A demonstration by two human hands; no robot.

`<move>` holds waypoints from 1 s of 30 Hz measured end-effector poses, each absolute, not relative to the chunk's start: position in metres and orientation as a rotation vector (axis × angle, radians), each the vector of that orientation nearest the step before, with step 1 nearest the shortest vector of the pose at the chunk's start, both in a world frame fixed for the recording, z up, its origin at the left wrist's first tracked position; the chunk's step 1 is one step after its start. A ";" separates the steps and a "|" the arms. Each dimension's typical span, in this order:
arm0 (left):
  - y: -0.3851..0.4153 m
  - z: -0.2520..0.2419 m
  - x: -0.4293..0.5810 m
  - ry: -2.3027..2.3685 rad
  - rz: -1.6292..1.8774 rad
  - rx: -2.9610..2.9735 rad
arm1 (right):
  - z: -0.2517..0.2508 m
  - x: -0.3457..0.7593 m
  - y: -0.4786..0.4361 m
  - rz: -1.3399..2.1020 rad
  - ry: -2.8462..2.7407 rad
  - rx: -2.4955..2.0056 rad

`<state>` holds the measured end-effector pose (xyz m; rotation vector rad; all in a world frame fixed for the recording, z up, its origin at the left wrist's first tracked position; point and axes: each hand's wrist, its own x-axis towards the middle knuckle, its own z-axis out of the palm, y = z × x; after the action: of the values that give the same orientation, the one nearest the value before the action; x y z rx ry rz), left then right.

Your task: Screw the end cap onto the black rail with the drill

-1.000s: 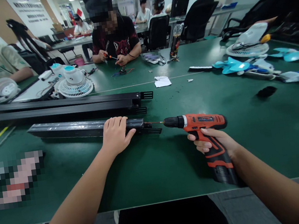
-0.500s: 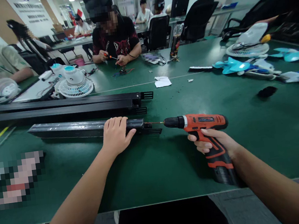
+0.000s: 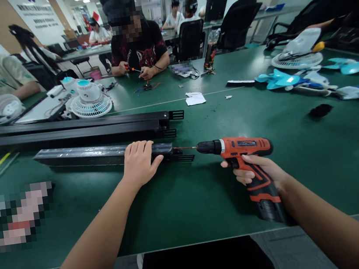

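Observation:
My left hand (image 3: 139, 162) is closed over the right part of a long black bar (image 3: 79, 155) lying on the green table, with its fingers across the top and the thumb at the near side. A long thin bit (image 3: 186, 147) meets the bar's right end and runs into the chuck of an orange and black cordless drill (image 3: 243, 144). The drill's grip is in my right hand (image 3: 260, 170), whose index finger stretches forward by the trigger. How far the bit's tip goes into the bar is hidden.
Two more black bars (image 3: 67, 136) lie just beyond. White fans (image 3: 90, 100), white paper (image 3: 195, 98), blue fan blades (image 3: 280, 79) and a black tuft (image 3: 320, 110) are on the table. A co-worker (image 3: 138, 47) sits opposite, holding a screwdriver (image 3: 133, 69).
My right index finger has straightened forward, showing more of the trigger. The drill, the black bar and my left hand stay practically where they were.

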<state>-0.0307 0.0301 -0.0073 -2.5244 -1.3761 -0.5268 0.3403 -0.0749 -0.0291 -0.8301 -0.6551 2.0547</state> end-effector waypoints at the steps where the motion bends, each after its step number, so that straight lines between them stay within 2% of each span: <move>1: 0.030 -0.007 -0.031 -1.376 -0.527 -2.526 | -0.028 0.340 -0.075 2.058 -0.659 -0.828; 30: 0.030 -0.007 -0.030 -1.380 -0.539 -2.531 | -0.030 0.341 -0.075 1.985 -0.716 -0.946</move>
<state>-0.0303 0.0300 -0.0070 -2.5312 -1.3799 -0.5386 0.3409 -0.0753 -0.0298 -0.9457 -0.7156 1.9845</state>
